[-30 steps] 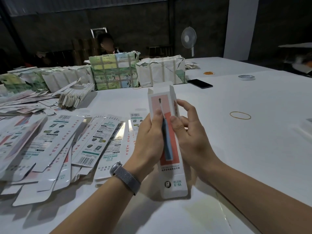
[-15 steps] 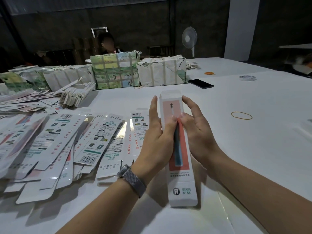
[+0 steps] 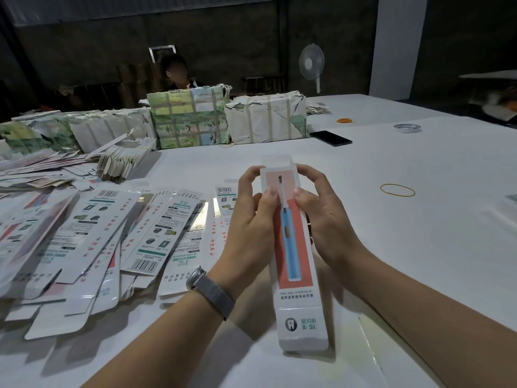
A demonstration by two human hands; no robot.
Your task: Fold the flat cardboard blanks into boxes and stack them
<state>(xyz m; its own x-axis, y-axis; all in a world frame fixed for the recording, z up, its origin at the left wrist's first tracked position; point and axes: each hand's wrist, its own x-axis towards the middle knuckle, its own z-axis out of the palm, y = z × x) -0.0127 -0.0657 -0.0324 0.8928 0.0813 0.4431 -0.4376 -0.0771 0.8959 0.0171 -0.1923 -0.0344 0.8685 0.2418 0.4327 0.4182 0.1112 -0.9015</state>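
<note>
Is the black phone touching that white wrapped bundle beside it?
Apart. The head view shows bare table between the black phone and the white wrapped bundle.

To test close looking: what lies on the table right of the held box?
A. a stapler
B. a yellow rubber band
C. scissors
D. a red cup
B: a yellow rubber band lies flat on the table, right of the box gripped in both hands.

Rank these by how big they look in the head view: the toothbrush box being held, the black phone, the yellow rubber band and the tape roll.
1. toothbrush box, by far the largest, though nearest the camera.
2. black phone.
3. yellow rubber band, close to the phone in span, so this order is unsure.
4. tape roll, smallest, but farthest away.
</note>
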